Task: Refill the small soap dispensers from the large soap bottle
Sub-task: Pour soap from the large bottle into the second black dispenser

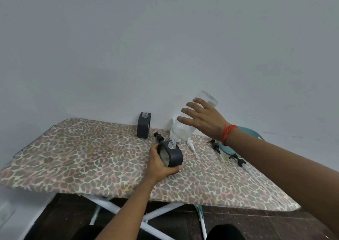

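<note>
Leopard-print board (82, 157), white crossed legs (113, 206), teal plastic object (227, 149), grey wall (165, 47), dark floor (256, 219)

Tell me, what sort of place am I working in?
Likely a room at home, perhaps a laundry corner: the work surface is a leopard-print ironing board on white folding legs, set against a bare painted wall, above a dark tiled floor.

No legible txt, brand, no. or sign anywhere in view. Clear plastic large soap bottle (183, 131), far right: nothing readable on its wall. Near dark grey squarish soap dispenser (175, 156), centre, & far dark grey squarish soap dispenser (143, 128) by the wall: plain faces, no markings that can be read.
</note>
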`<state>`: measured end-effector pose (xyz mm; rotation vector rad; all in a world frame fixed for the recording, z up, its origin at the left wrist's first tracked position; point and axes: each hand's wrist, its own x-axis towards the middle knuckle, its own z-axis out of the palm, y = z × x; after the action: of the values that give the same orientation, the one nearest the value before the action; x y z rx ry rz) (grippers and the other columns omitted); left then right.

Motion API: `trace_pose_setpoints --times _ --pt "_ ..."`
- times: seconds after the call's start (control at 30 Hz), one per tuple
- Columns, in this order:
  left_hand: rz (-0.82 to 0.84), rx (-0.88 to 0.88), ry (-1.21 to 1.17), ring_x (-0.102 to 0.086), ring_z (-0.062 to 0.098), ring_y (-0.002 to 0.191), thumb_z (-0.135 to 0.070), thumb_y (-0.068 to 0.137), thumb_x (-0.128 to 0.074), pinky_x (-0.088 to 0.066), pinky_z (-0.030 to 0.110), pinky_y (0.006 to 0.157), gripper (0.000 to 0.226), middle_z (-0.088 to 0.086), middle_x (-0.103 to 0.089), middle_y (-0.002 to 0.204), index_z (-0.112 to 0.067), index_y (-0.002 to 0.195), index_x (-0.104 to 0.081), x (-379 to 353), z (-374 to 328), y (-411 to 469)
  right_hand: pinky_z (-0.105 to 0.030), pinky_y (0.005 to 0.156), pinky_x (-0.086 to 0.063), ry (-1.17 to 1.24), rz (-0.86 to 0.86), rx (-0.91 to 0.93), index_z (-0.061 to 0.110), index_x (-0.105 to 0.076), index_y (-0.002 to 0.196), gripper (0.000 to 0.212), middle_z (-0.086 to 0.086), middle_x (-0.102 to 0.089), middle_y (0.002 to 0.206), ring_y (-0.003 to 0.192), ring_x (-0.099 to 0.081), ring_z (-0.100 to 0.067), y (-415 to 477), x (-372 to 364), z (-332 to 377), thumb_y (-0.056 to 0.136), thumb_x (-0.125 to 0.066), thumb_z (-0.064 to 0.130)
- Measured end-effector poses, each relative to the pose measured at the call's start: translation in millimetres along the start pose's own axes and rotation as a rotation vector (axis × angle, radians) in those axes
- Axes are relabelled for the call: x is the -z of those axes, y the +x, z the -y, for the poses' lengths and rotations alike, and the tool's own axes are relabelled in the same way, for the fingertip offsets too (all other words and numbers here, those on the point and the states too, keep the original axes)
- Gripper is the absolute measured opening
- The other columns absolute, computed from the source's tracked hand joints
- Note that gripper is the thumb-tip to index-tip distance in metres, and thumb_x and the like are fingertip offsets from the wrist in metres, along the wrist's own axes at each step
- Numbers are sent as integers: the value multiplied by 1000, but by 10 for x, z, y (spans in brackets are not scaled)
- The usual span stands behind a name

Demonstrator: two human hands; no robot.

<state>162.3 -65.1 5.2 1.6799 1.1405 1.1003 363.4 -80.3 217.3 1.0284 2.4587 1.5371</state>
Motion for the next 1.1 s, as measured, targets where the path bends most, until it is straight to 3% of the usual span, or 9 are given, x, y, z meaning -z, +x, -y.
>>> trace_pose_setpoints --times 0.5,0.73,0.93,1.1 --pt "-2 -6 -18 -45 14 131 -50 46 -98 -39 26 107 126 -3 -41 143 -19 146 -27 -6 16 1 -49 112 -37 -15 -42 -6 22 -58 126 38 -9 -63 121 116 -58 -34 20 -2 -1 99 -46 -2" --pt "-9 -8 -5 -44 14 131 -47 48 -99 -39 27 108 126 -2 -40 144 -18 147 -27 -7 17 6 -50 112 -36 -16 -26 11 20 -59 125 39 -10 -63 120 117 -58 -35 28 -26 146 101 -39 -3" --pt "-9 -5 -14 -44 9 127 -41 50 -101 -37 22 103 124 -5 -41 141 -17 147 -28 -9 20 12 -49 111 -37 -30 -76 -53 22 -61 123 38 -10 -64 120 116 -59 -35 59 19 2 100 -45 -3" --pt "-9 -4 -4 -44 13 130 -43 50 -100 -38 25 106 124 -2 -41 143 -17 147 -27 -10 29 14 -49 111 -37 -16 -62 15 21 -61 124 38 -9 -64 119 116 -59 -35 34 -19 135 99 -44 -2"
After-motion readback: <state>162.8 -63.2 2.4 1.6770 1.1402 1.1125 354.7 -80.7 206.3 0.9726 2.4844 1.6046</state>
